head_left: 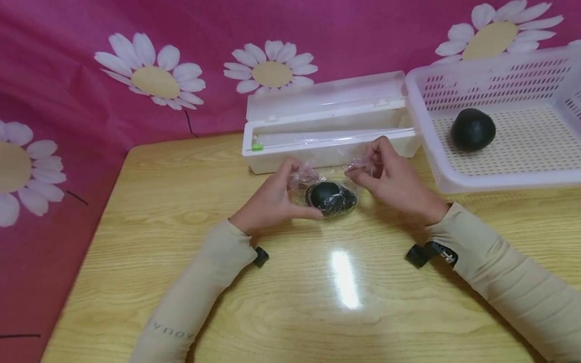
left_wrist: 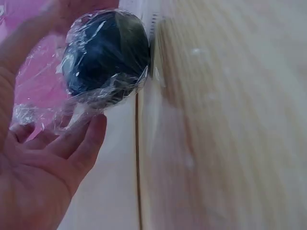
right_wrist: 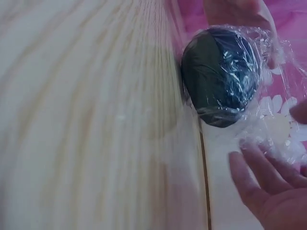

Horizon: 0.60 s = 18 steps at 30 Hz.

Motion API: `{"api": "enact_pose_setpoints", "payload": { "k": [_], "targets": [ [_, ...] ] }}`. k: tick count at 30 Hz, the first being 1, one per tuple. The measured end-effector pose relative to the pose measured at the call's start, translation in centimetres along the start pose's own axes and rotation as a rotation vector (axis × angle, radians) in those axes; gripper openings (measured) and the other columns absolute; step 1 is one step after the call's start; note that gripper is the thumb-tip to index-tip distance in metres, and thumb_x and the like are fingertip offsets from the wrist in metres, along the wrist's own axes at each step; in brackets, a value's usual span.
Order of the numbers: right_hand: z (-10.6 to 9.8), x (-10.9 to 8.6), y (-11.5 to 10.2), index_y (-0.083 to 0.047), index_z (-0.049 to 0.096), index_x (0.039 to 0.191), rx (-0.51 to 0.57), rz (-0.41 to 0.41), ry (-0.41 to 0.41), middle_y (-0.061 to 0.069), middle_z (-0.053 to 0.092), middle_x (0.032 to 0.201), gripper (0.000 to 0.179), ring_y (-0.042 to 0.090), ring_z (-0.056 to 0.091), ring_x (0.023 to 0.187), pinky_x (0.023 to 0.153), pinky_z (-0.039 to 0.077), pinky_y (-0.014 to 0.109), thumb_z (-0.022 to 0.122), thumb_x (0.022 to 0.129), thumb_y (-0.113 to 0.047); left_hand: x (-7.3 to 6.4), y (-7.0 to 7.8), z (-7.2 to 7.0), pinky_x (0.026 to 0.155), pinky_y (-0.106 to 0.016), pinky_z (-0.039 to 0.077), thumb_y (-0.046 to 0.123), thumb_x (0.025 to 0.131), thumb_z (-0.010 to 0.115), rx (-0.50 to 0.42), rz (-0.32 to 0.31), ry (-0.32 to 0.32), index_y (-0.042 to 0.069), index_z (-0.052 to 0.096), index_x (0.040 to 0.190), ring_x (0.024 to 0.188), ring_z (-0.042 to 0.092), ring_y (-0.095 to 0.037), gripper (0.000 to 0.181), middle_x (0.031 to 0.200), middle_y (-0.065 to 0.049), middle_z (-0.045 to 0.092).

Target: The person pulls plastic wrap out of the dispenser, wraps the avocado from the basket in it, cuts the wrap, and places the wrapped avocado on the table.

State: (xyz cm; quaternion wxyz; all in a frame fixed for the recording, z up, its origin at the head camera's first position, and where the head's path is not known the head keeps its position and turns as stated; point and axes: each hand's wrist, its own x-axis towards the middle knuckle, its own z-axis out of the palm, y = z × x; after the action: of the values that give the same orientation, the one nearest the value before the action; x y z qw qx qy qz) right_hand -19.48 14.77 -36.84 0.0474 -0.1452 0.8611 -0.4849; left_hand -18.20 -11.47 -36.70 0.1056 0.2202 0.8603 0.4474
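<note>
A dark, pear-shaped avocado (head_left: 333,198) lies on the table, wrapped in clear cling film (right_wrist: 268,52) with loose ends bunched at both sides. My left hand (head_left: 272,201) is around its left side, the thumb along the near edge and the fingers holding gathered film. On the other side my right hand (head_left: 397,184) pinches the right end of the film, raised a little off the table. Glossy, wrinkled film covers the avocado (left_wrist: 108,55) in the left wrist view. In the right wrist view, the right fingers (right_wrist: 261,177) reach up to the film's edge.
Directly behind the hands stands a white cling film box (head_left: 290,159), its lid up and a green cutter slider (head_left: 257,146) at the left of its front edge. To the right, a white plastic basket (head_left: 522,176) holds another dark avocado (head_left: 473,130). A pink flowered cloth (head_left: 204,30) hangs behind.
</note>
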Motion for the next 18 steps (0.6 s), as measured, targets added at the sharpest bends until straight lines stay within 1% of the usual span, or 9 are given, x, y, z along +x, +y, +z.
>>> {"api": "enact_pose_setpoints", "payload": {
  "k": [2,4,5,6,8,11,13,15,18],
  "targets": [
    [0.1,0.0,-0.1,-0.015,0.042,0.109,0.025,-0.022,0.038,0.004,0.068,0.103,0.037,0.010,0.064,0.090,0.072,0.050,0.022,0.068,0.091,-0.036,0.5,0.2,0.3,0.107,-0.038,0.044,0.038,0.064,0.091,0.021,0.034,0.010,0.020,0.042,0.114,0.119,0.053,-0.010,0.072,0.120,0.007,0.059],
    [0.2,0.0,-0.1,-0.014,0.047,0.106,0.066,-0.059,0.080,0.001,0.069,0.100,0.034,0.006,0.066,0.089,0.075,0.051,0.018,0.069,0.090,-0.034,0.7,0.3,0.4,0.104,-0.036,0.046,0.036,0.066,0.090,0.043,0.050,0.009,0.019,0.046,0.110,0.115,0.056,-0.009,0.065,0.117,0.006,0.062],
    [0.3,-0.1,-0.1,-0.014,0.049,0.102,0.073,-0.079,0.111,0.000,0.068,0.097,0.030,0.007,0.065,0.086,0.073,0.051,0.019,0.069,0.090,-0.033,0.8,0.4,0.5,0.101,-0.034,0.047,0.035,0.067,0.089,0.056,0.052,0.007,0.018,0.048,0.108,0.113,0.057,-0.009,0.061,0.116,0.006,0.062],
    [0.3,-0.1,-0.2,-0.012,0.050,0.098,0.090,-0.097,0.141,-0.001,0.067,0.096,0.027,0.007,0.066,0.084,0.073,0.052,0.018,0.069,0.090,-0.030,0.9,0.5,0.5,0.098,-0.033,0.048,0.035,0.068,0.089,0.067,0.051,0.006,0.018,0.049,0.105,0.110,0.057,-0.009,0.057,0.114,0.006,0.063],
    [0.3,-0.3,-0.2,-0.009,0.051,0.092,0.109,-0.142,0.196,-0.004,0.067,0.096,0.023,0.005,0.067,0.084,0.075,0.053,0.016,0.067,0.092,-0.026,0.9,0.6,0.5,0.088,-0.030,0.050,0.035,0.071,0.086,0.094,0.046,0.008,0.018,0.050,0.102,0.100,0.057,-0.009,0.050,0.106,0.004,0.063],
    [0.2,-0.6,-0.3,-0.004,0.050,0.092,0.174,-0.183,0.235,-0.007,0.068,0.099,0.019,0.003,0.070,0.091,0.079,0.056,0.017,0.064,0.094,-0.017,0.9,0.7,0.6,0.073,-0.027,0.046,0.038,0.074,0.083,0.136,0.028,0.035,0.020,0.054,0.101,0.086,0.052,-0.010,0.044,0.095,0.004,0.061],
    [0.2,-1.0,-0.3,-0.002,0.050,0.092,0.160,-0.209,0.248,-0.008,0.067,0.096,0.017,0.002,0.070,0.090,0.078,0.057,0.016,0.063,0.094,-0.013,0.9,0.7,0.6,0.066,-0.027,0.042,0.040,0.076,0.081,0.169,0.021,0.058,0.021,0.056,0.102,0.080,0.048,-0.012,0.041,0.089,0.003,0.057],
    [0.2,-1.3,-0.4,-0.002,0.051,0.091,0.122,-0.217,0.259,-0.008,0.065,0.090,0.017,0.000,0.069,0.086,0.073,0.056,0.015,0.065,0.092,-0.012,0.9,0.7,0.6,0.065,-0.026,0.040,0.041,0.077,0.080,0.193,0.028,0.073,0.020,0.058,0.102,0.078,0.047,-0.013,0.039,0.087,0.002,0.056],
    [0.2,-1.8,-0.3,-0.004,0.051,0.087,0.067,-0.235,0.269,-0.008,0.065,0.089,0.021,-0.001,0.067,0.084,0.072,0.054,0.012,0.071,0.088,-0.012,1.0,0.6,0.6,0.065,-0.026,0.040,0.040,0.079,0.079,0.206,0.040,0.082,0.019,0.058,0.102,0.079,0.049,-0.012,0.038,0.087,0.003,0.056]
  ]
}}
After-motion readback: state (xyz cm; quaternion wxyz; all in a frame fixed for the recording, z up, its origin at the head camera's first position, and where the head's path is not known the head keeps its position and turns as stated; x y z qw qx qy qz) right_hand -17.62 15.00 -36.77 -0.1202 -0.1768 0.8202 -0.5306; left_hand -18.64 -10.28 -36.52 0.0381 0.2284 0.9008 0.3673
